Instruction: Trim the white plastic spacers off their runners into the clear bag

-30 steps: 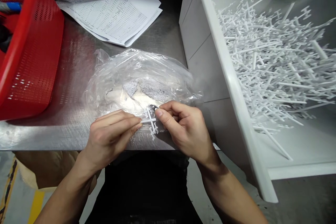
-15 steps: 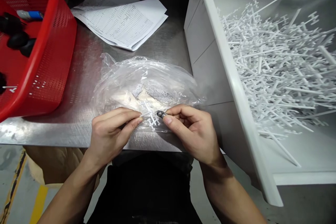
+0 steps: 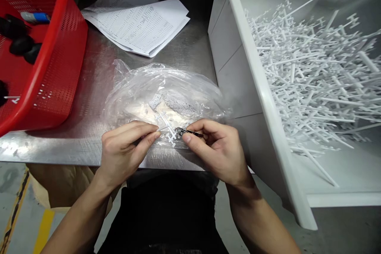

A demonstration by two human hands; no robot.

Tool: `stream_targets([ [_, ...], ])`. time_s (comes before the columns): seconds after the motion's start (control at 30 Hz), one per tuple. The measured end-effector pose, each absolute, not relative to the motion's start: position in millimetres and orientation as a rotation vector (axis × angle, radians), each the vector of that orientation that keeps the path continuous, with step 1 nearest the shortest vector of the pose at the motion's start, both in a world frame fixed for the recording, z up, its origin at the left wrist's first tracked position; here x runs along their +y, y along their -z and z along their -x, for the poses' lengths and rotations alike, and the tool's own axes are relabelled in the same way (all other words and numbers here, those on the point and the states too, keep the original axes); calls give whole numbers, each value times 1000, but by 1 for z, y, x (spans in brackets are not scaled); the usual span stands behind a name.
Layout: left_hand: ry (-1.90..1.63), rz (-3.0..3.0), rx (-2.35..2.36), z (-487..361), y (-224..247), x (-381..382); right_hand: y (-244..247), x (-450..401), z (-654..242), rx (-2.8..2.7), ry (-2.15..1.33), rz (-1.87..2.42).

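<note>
My left hand [image 3: 126,149] pinches the thin stem of a small white branched plastic piece [image 3: 168,127] between thumb and fingertips. Between my thumb and fingers, my right hand [image 3: 216,147] holds a small dark metal clipper [image 3: 186,131], its tip at the white piece's right side. Whether the blades touch the plastic cannot be made out. Both hands are over the near part of a clear plastic bag [image 3: 143,83], which has pale pieces showing inside it.
A red perforated basket [image 3: 64,43] with dark rounded items stands at the left. Printed sheets [image 3: 143,27] lie behind the bag on the metal table [image 3: 98,55]. At the right, a white bin [image 3: 262,91] holds many white plastic sprues [image 3: 321,79]. A brown bag [image 3: 64,186] is below the table edge.
The clipper has turned, so more of its dark handle shows in my right hand. The white piece has tilted and shifted slightly left, still in my left fingertips.
</note>
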State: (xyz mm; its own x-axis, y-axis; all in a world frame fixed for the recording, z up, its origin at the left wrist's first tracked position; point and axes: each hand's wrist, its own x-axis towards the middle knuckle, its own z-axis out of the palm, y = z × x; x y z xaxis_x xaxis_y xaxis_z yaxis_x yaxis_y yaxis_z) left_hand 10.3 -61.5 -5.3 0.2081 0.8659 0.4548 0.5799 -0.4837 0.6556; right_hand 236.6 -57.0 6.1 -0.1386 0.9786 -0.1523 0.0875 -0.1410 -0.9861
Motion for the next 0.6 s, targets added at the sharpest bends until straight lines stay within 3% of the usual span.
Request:
stream_targets([
  [0.6, -1091, -2125, 1400, -12, 5, -58, -5, -52, -239, -1376, -1353, 1328],
])
